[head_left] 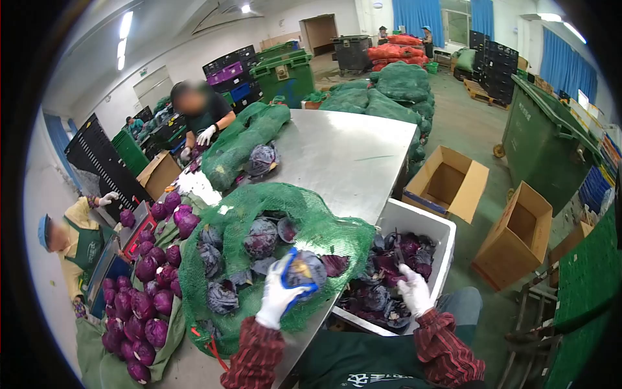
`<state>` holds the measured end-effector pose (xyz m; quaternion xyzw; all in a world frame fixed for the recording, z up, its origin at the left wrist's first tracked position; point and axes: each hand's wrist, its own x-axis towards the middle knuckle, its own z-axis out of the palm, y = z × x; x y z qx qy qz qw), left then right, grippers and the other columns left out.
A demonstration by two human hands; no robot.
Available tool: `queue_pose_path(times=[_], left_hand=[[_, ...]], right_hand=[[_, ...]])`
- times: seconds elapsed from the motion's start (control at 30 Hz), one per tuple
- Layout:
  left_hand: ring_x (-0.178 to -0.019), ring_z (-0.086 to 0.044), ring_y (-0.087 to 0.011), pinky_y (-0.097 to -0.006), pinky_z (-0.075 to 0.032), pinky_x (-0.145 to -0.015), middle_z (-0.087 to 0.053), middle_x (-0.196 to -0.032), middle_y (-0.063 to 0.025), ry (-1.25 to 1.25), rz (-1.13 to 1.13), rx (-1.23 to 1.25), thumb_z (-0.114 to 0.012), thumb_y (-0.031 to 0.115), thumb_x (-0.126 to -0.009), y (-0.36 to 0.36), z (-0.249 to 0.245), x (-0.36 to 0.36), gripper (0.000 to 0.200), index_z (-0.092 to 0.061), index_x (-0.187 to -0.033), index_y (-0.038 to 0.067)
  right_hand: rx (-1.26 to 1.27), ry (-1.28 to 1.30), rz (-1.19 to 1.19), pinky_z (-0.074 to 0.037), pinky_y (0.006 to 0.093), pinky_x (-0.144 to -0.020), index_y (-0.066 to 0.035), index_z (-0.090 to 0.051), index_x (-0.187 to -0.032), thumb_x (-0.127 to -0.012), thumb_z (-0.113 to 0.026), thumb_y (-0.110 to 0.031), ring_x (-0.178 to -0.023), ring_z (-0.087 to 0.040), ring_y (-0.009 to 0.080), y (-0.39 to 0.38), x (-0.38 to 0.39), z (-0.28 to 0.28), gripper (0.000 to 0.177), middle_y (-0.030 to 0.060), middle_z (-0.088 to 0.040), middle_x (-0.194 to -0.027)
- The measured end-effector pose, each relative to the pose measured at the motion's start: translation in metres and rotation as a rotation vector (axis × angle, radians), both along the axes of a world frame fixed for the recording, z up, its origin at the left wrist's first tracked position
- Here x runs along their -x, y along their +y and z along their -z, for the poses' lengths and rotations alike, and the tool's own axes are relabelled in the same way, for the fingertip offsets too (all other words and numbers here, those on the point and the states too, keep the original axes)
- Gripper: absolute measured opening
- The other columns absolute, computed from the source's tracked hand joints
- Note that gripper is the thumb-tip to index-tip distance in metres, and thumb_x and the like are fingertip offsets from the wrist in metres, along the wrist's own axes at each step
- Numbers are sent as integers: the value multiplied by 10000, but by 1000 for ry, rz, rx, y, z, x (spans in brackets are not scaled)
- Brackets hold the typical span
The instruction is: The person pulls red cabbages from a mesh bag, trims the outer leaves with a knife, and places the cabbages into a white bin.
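Note:
My left hand (280, 292), in a white glove with blue on the palm side, is wrapped round a red cabbage (304, 270) whose pale cut stem end faces up. Under it spreads an opened green net bag (324, 227) on the metal table, with several dull purple cabbages (261, 238) inside. My right hand (414, 293), white-gloved, is over a white foam box (442, 262) of dark purple cabbage leaves (379, 295). Its fingers look loosely apart, with nothing visibly gripped.
Trimmed glossy cabbages (144, 305) are heaped at the left. Two co-workers stand beyond, one in dark clothes (217, 120), another in yellow (81, 227). Cardboard boxes (518, 233) and a green wheeled bin (551, 136) stand at the right. The metal table (350, 155) stretches ahead.

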<state>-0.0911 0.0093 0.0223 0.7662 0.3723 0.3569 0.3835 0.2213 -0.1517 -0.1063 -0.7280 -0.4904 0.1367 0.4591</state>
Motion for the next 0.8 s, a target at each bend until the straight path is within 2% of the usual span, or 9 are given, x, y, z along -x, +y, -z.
queue_pose_path(times=[0.07, 0.1, 0.23, 0.27, 0.4, 0.53, 0.6, 0.7, 0.8], left_hand=[[-1102, -540, -308, -389, -444, -979, -514, -1168, -165, 419, -51, -117, -875, 238, -576, 5, 9, -28, 939, -436, -1401, 136], [-1077, -542, -342, -404, -444, -965, -513, -1140, -186, 489, -35, -145, -868, 263, -584, 6, 8, -40, 933, -437, -1405, 167], [-1105, -513, -357, -436, -417, -978, -510, -1158, -198, 644, -28, -229, -841, 288, -602, 7, 2, -62, 926, -420, -1417, 159], [-1112, -508, -337, -427, -401, -991, -523, -1190, -182, 356, 6, -298, -825, 279, -632, 20, 37, -60, 897, -416, -1417, 132], [-1029, -551, -353, -452, -415, -956, -591, -1100, -175, 120, -47, -394, -793, 254, -669, 12, 43, -79, 867, -398, -1430, 124], [-988, -561, -347, -460, -424, -907, -597, -1079, -181, 210, -135, -497, -666, 451, -784, 8, 37, -96, 740, -439, -1405, 120], [-989, -561, -345, -459, -425, -908, -599, -1076, -178, 204, -145, -527, -660, 442, -794, 10, 39, -100, 716, -450, -1398, 119], [-983, -565, -331, -450, -433, -897, -604, -1066, -159, 200, -151, -550, -688, 365, -795, 8, 35, -107, 656, -488, -1369, 116], [-940, -575, -309, -429, -451, -865, -608, -1009, -135, 228, -211, -569, -753, 269, -751, 5, 34, -114, 645, -524, -1327, 91]], right_hand=[[16, 118, -152, -479, 241, -653, -136, -445, -1409, -936, -526, -47, -671, -495, 74, 0, 26, -30, 488, -7, -606, -1104], [101, 301, -209, -482, 248, -632, -141, -428, -1421, -937, -548, -88, -636, -482, 79, 0, 39, -49, 501, 9, -628, -1056], [46, -214, -73, -536, 365, -721, -91, -461, -1367, -937, -535, -210, -780, -669, 291, 10, 73, -67, 452, 180, -659, -1016], [129, -151, -90, -530, 412, -766, -50, -465, -1337, -934, -524, -224, -903, -650, 355, 15, 77, -72, 443, 211, -647, -1055], [119, -206, -112, -530, 425, -684, 15, -473, -1295, -926, -529, -207, -800, -654, 358, 37, 84, -71, 434, 216, -655, -943], [80, -256, -173, -508, 451, -611, 53, -526, -1077, -920, -515, -178, -713, -629, 378, 52, 81, -71, 279, 213, -622, -808], [77, -238, -188, -499, 461, -595, 16, -512, -904, -923, -483, -151, -693, -617, 385, 55, 81, -69, 171, 213, -600, -774], [154, 26, -183, -501, 458, -613, 6, -506, -884, -925, -446, -128, -699, -612, 387, 61, 87, -59, 152, 209, -582, -755], [160, -287, -155, -515, 437, -659, 13, -526, -881, -890, -443, -88, -749, -621, 368, 71, 90, -52, 132, 204, -573, -784]])
